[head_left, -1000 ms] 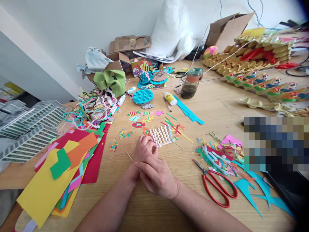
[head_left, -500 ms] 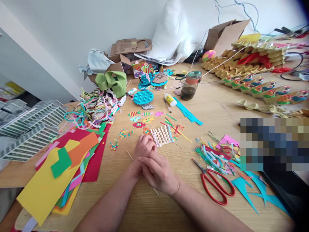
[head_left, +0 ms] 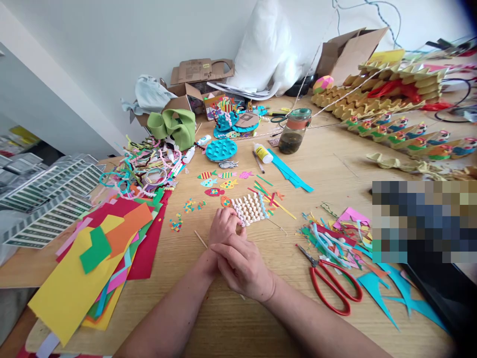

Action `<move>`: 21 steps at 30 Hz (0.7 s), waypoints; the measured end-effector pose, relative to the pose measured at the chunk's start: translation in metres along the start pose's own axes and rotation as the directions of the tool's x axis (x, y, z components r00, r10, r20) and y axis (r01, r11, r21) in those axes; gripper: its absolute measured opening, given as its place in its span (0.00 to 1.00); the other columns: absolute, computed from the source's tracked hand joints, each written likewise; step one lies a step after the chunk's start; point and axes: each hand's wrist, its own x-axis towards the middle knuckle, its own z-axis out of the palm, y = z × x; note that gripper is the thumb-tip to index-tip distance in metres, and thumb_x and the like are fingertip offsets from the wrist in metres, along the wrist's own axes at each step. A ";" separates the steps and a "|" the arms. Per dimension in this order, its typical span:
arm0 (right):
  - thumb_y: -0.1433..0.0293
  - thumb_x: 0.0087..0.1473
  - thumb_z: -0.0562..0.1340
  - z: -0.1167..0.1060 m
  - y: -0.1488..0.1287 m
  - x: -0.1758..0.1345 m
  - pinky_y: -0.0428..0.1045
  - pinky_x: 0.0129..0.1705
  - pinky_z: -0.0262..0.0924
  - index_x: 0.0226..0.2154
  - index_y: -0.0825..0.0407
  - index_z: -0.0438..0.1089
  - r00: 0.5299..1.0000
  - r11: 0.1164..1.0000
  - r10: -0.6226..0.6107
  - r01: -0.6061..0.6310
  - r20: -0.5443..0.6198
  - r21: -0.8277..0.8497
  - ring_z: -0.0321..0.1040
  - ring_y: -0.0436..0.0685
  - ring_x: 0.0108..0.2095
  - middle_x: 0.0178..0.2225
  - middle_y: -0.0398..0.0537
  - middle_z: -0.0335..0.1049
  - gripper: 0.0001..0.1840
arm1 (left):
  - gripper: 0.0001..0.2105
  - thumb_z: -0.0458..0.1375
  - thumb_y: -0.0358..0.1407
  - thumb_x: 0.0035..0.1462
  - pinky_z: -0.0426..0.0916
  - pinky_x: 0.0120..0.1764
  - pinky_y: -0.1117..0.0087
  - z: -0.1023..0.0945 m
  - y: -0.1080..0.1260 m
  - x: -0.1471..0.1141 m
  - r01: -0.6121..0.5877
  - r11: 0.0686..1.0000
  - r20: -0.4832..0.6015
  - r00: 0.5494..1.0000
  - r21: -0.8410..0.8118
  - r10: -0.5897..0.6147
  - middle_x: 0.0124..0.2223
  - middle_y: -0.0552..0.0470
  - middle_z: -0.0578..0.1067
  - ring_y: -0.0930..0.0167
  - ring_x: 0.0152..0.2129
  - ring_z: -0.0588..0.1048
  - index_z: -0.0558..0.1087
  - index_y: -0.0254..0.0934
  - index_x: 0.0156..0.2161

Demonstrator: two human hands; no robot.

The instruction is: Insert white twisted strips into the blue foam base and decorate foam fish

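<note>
The left hand (head_left: 223,226) rests low over the pale wooden table (head_left: 171,278), its fingers bent close together; whether they grasp anything cannot be told, since their tips are partly hidden. The right hand (head_left: 246,266) lies across in front of it, fingers curled inward and reaching over the left wrist, and what, if anything, sits inside that curl cannot be seen either. Just beyond the left fingers is a small orange paper fish with coloured spots (head_left: 225,201), and just to their right lies a rectangular mat of white knobbly rows with a light-blue edge (head_left: 249,208). A thin pale wooden stick (head_left: 200,238) runs slantwise beneath the hands, one end showing left of the left fingers. Farther past the fingertips lie more patterned fish, among them a red paper fish with a multicoloured middle (head_left: 214,192), and beyond those a round turquoise dimpled disc (head_left: 221,149). Tiny coloured paper dots (head_left: 176,222) are heaped to the left of the fingers. Narrow red, green and yellow paper strips (head_left: 278,204) lie past the mat, to the right of the fingers, while red-handled scissors (head_left: 315,263) spread open well to the right of the right-hand fingers.
</note>
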 end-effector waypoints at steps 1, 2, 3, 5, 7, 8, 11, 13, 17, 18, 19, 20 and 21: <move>0.78 0.52 0.54 0.000 0.000 0.000 0.52 0.33 0.59 0.42 0.57 0.67 1.000 1.000 0.000 0.000 0.003 0.005 0.64 0.55 0.32 0.29 0.49 0.68 0.14 | 0.05 0.61 0.30 0.43 0.66 0.42 0.63 0.000 0.000 0.000 0.004 1.000 -0.001 1.000 -0.004 -0.004 0.37 0.48 0.69 0.65 0.38 0.66 0.69 0.38 0.28; 0.78 0.52 0.54 0.000 0.000 0.000 0.52 0.33 0.59 0.42 0.57 0.67 1.000 1.000 0.000 0.000 0.007 0.010 0.64 0.55 0.32 0.29 0.49 0.68 0.14 | 0.05 0.60 0.29 0.44 0.66 0.42 0.63 0.000 0.001 0.000 0.012 1.000 -0.002 1.000 -0.009 -0.012 0.37 0.48 0.69 0.66 0.38 0.66 0.69 0.38 0.27; 0.78 0.52 0.54 0.000 0.000 0.000 0.52 0.33 0.59 0.42 0.56 0.67 1.000 1.000 0.001 -0.001 0.010 0.014 0.64 0.55 0.32 0.29 0.49 0.68 0.14 | 0.04 0.60 0.29 0.44 0.66 0.42 0.63 0.000 0.002 0.000 0.023 1.000 -0.003 1.000 -0.014 -0.023 0.37 0.48 0.69 0.66 0.38 0.66 0.69 0.38 0.27; 0.78 0.53 0.54 0.001 0.000 0.000 0.51 0.33 0.59 0.42 0.57 0.67 1.000 1.000 0.004 -0.004 0.014 0.018 0.64 0.54 0.31 0.29 0.49 0.68 0.14 | 0.04 0.60 0.28 0.45 0.67 0.42 0.62 0.000 0.003 0.000 0.045 0.999 0.000 0.999 -0.025 -0.045 0.37 0.48 0.69 0.66 0.38 0.66 0.69 0.38 0.27; 0.78 0.52 0.54 0.001 0.000 -0.001 0.51 0.32 0.59 0.42 0.57 0.67 1.000 1.000 0.003 -0.003 0.013 0.017 0.63 0.54 0.31 0.29 0.49 0.68 0.14 | 0.04 0.59 0.28 0.45 0.67 0.43 0.63 0.000 0.004 0.000 0.054 0.998 0.009 0.999 -0.028 -0.054 0.38 0.48 0.69 0.66 0.38 0.65 0.70 0.38 0.27; 0.78 0.52 0.54 0.001 0.001 -0.001 0.50 0.31 0.58 0.42 0.58 0.67 1.000 1.000 0.003 -0.003 0.013 0.017 0.63 0.54 0.30 0.29 0.49 0.68 0.14 | 0.04 0.59 0.27 0.45 0.67 0.42 0.63 0.000 0.003 0.000 0.050 0.998 0.012 0.999 -0.027 -0.050 0.38 0.47 0.69 0.66 0.38 0.65 0.70 0.38 0.26; 0.79 0.51 0.54 0.001 0.001 -0.001 0.49 0.28 0.57 0.42 0.57 0.67 1.000 0.999 0.007 -0.008 0.021 0.032 0.62 0.54 0.30 0.29 0.49 0.67 0.15 | 0.04 0.58 0.26 0.46 0.67 0.42 0.65 0.002 0.002 0.000 0.034 0.999 0.010 0.999 -0.012 -0.034 0.38 0.48 0.69 0.66 0.38 0.65 0.70 0.38 0.25; 0.79 0.51 0.54 0.001 0.002 -0.002 0.48 0.28 0.57 0.43 0.56 0.66 1.000 0.999 0.011 -0.012 0.020 0.045 0.62 0.54 0.30 0.29 0.49 0.67 0.16 | 0.05 0.58 0.26 0.45 0.68 0.41 0.65 0.003 0.000 0.001 0.022 1.000 0.005 1.000 -0.008 -0.022 0.38 0.48 0.68 0.66 0.37 0.65 0.70 0.38 0.24; 0.79 0.52 0.54 0.001 0.002 0.000 0.48 0.31 0.59 0.43 0.54 0.66 0.999 0.997 0.039 -0.037 -0.030 0.069 0.63 0.53 0.31 0.29 0.48 0.66 0.15 | 0.05 0.58 0.26 0.46 0.68 0.41 0.66 -0.002 -0.001 0.001 0.009 0.999 -0.032 0.999 -0.043 -0.010 0.38 0.49 0.68 0.68 0.36 0.66 0.70 0.37 0.24; 0.79 0.52 0.54 0.001 0.003 0.000 0.49 0.32 0.60 0.42 0.54 0.67 0.996 0.994 0.067 -0.062 -0.057 0.093 0.64 0.53 0.31 0.29 0.48 0.66 0.15 | 0.05 0.57 0.26 0.47 0.67 0.40 0.67 -0.005 0.000 0.002 0.013 0.998 -0.039 0.999 -0.060 -0.015 0.39 0.49 0.68 0.68 0.36 0.66 0.71 0.36 0.25; 0.79 0.53 0.54 0.000 0.004 0.001 0.48 0.32 0.60 0.42 0.53 0.67 0.990 0.987 0.112 -0.101 -0.087 0.126 0.64 0.52 0.31 0.29 0.48 0.66 0.14 | 0.05 0.57 0.26 0.48 0.67 0.40 0.67 -0.010 0.001 0.002 0.017 0.997 -0.054 0.998 -0.077 -0.022 0.39 0.49 0.68 0.68 0.37 0.66 0.71 0.36 0.25; 0.79 0.53 0.55 0.000 0.005 0.003 0.48 0.32 0.60 0.41 0.53 0.68 0.977 0.973 0.176 -0.155 -0.120 0.168 0.64 0.52 0.30 0.29 0.47 0.66 0.13 | 0.05 0.57 0.27 0.50 0.67 0.41 0.67 -0.015 0.001 0.002 0.035 0.995 -0.048 0.998 -0.092 -0.039 0.40 0.49 0.68 0.67 0.38 0.67 0.72 0.36 0.27; 0.78 0.54 0.55 -0.001 0.007 0.004 0.48 0.32 0.60 0.40 0.52 0.68 0.953 0.949 0.263 -0.226 -0.153 0.220 0.63 0.51 0.29 0.29 0.47 0.66 0.12 | 0.04 0.57 0.28 0.50 0.67 0.41 0.66 -0.020 0.001 0.002 0.036 0.993 -0.056 0.998 -0.110 -0.042 0.40 0.49 0.68 0.67 0.38 0.67 0.72 0.36 0.27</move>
